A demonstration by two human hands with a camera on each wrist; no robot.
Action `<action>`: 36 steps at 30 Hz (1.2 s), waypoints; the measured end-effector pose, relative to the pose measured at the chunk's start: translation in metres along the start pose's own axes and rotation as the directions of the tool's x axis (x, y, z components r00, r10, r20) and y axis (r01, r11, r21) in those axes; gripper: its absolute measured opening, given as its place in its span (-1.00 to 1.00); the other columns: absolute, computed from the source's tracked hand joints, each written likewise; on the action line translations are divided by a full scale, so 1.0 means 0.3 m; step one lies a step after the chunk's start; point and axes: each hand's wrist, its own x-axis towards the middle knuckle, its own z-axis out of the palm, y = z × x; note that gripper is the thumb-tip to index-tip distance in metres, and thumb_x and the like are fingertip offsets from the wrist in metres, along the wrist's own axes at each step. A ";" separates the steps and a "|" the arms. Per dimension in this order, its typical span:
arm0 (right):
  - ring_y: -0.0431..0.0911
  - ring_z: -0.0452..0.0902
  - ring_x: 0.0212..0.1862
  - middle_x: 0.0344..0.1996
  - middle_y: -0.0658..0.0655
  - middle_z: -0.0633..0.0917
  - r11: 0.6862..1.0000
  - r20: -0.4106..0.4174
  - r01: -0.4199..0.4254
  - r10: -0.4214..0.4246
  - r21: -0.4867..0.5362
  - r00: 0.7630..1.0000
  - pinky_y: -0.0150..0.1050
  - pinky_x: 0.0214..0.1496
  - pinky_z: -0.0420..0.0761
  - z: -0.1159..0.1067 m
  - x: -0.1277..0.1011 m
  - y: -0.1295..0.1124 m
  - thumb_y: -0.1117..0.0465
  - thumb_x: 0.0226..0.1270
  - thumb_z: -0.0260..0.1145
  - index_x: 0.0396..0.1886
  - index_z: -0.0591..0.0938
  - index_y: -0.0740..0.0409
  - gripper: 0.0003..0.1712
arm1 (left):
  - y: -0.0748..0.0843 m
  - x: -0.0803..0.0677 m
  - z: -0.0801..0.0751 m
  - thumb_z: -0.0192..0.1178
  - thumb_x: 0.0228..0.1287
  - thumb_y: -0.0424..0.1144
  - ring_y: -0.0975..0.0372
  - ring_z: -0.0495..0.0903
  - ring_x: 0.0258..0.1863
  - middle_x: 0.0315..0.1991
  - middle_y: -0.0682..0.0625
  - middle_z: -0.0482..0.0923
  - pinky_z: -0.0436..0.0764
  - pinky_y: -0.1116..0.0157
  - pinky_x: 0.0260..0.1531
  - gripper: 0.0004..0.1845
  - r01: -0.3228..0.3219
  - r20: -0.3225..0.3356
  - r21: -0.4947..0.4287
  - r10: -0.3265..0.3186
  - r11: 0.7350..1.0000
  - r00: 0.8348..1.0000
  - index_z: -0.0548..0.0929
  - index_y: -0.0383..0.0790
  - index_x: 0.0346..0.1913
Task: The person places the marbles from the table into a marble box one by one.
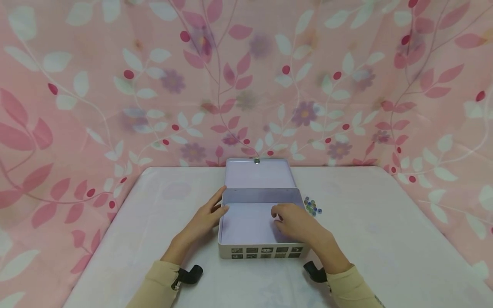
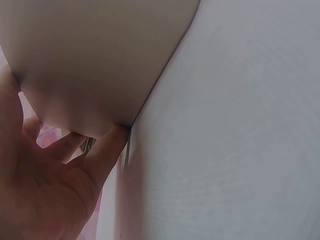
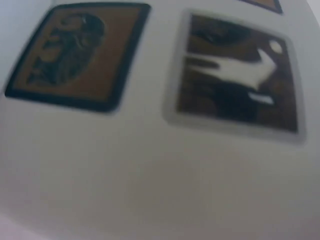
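A white hinged box stands on the table with its lid tipped back. My left hand holds the box's left side, thumb at the rim and fingers against the outer wall. In the left wrist view, the fingertips of that left hand touch the box wall. Over the right part of the box's inside is my right hand, its fingers bent; whether anything is between them is hidden. Several glass marbles lie beside the box on the right. The right wrist view shows the box's picture-printed front, not the hand.
The table has a pale cloth and extends to both sides of the box. Behind it hangs a pink floral curtain. A black wrist device sits by the left cuff, another wrist device by the right.
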 end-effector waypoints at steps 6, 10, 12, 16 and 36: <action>-0.23 0.44 -0.35 -0.41 -0.09 0.61 0.999 -0.015 -0.043 0.043 0.028 0.999 -0.30 -0.28 0.53 -0.037 -0.006 0.014 0.24 0.28 0.37 -0.17 0.70 0.11 -0.86 | 0.001 -0.002 -0.001 0.09 0.48 0.09 -0.13 0.13 0.54 0.61 -0.01 -0.02 0.44 -0.16 0.30 -0.27 0.007 0.002 -0.002 -0.007 1.000 1.000 -0.02 0.42 0.56; -0.21 0.44 -0.34 -0.39 -0.07 0.61 0.998 -0.041 -0.046 0.048 0.037 0.998 -0.29 -0.29 0.52 -0.059 -0.013 0.029 0.26 0.28 0.35 -0.16 0.70 0.12 -0.85 | -0.002 -0.002 0.000 0.09 0.47 0.11 -0.14 0.13 0.53 0.61 -0.02 -0.02 0.46 -0.16 0.28 -0.26 0.006 0.001 -0.004 -0.006 1.000 1.000 -0.02 0.42 0.56; -0.21 0.43 -0.35 -0.40 -0.07 0.61 0.998 -0.062 -0.041 0.044 0.039 0.997 -0.28 -0.29 0.51 -0.067 -0.016 0.037 0.27 0.27 0.36 -0.17 0.70 0.12 -0.86 | -0.004 -0.002 0.000 0.09 0.46 0.12 -0.15 0.13 0.53 0.61 -0.02 -0.02 0.46 -0.16 0.28 -0.26 0.003 0.002 -0.004 -0.003 1.000 1.000 -0.02 0.42 0.56; -0.20 0.43 -0.35 -0.43 -0.07 0.60 0.998 -0.119 -0.041 0.045 0.037 0.992 -0.27 -0.28 0.51 -0.084 -0.022 0.057 0.29 0.24 0.38 -0.21 0.70 0.12 -0.87 | -0.006 -0.002 0.000 0.09 0.47 0.11 -0.15 0.13 0.53 0.61 -0.02 -0.02 0.47 -0.15 0.28 -0.27 0.002 0.003 -0.008 -0.002 1.000 1.000 -0.02 0.44 0.55; -0.07 0.54 -0.26 -0.30 0.09 0.70 0.989 -0.270 -0.115 0.137 0.096 0.953 -0.10 -0.15 0.64 -0.144 -0.054 0.184 0.34 0.28 0.31 -0.15 0.70 0.20 -0.83 | -0.012 0.006 -0.001 0.08 0.45 0.17 -0.15 0.13 0.53 0.61 -0.01 -0.01 0.44 -0.18 0.28 -0.28 -0.005 0.003 -0.003 0.005 1.000 1.000 -0.01 0.46 0.54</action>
